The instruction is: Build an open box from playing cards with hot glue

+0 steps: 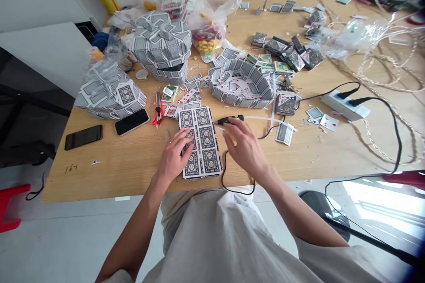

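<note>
A flat rectangular panel of patterned playing cards (207, 137) lies near the table's front edge. My left hand (175, 152) rests on its left side with the fingers apart, pressing lightly on the cards. To the right of the panel my right hand (244, 146) hovers with spread fingers, holding nothing. Just beyond those fingertips lies a black glue gun (230, 119) with a cord. Behind the panel are loose cards (189, 96), and further right sits an open card-covered heart-shaped tray (241, 97) with cards inside.
Card-built boxes (161, 44) stand at the back left. Two phones (83, 137) and a red cutter (158, 108) lie at the left. Black card boxes (294, 59), a power strip (345, 105) and coiled rope (368, 70) are at the right. Cords cross the front edge.
</note>
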A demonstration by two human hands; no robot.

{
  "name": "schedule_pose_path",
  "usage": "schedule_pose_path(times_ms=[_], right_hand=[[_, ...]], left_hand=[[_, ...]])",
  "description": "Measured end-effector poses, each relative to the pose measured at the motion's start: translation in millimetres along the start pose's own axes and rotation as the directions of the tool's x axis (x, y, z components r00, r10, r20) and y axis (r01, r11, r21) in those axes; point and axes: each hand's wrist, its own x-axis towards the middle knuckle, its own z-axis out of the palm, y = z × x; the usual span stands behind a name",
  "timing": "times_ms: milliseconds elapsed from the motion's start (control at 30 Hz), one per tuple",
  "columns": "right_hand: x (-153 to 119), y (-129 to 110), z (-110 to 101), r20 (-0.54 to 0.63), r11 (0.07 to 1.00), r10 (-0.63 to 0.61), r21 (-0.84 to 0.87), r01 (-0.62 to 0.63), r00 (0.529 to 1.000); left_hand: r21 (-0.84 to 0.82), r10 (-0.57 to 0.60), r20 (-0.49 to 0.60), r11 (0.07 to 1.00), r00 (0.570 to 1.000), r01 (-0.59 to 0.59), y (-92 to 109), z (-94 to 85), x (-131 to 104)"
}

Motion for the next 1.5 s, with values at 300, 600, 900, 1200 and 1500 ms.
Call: schedule_pose_path(times_ms=[300, 600, 900, 1200, 1500], right_hand=[[-4.3, -37.8, 33.3, 0.260, 0.980, -0.198, 0.073, 0.186, 0.945], [1.3, -19.1, 35.8, 0.178, 0.858, 0.257, 0.410, -0.309, 0.950], [4.2, -36.2, 26.3, 0.217, 0.737, 0.278, 0.577, -0.353, 0.936], [0.7, -68.0, -33.3, -0.094, 0.597, 0.136, 0.802, -0.006, 0.986], [-30.2, -51.8, -6.5, 0.037, 0.275, 0.263, 0.955, -0.112, 0.964]], left_hand=[[-0.002, 0.000, -0.025, 1.000, 1.000, -0.001, -1.2, 3.1, -4.6], [-0.268, -0.482, -0.146, 0.860, 0.864, 0.435, -7.9, 3.7, -10.2], [-0.334, -0.607, 0.041, 0.740, 0.794, 0.584, 11.7, -9.2, 4.0], [-0.556, -0.363, -0.208, 0.808, 0.908, 0.196, 54.5, -63.4, 3.6], [-0.842, -0.603, 0.094, 0.377, 0.792, 0.387, 45.1, -51.6, -31.0]])
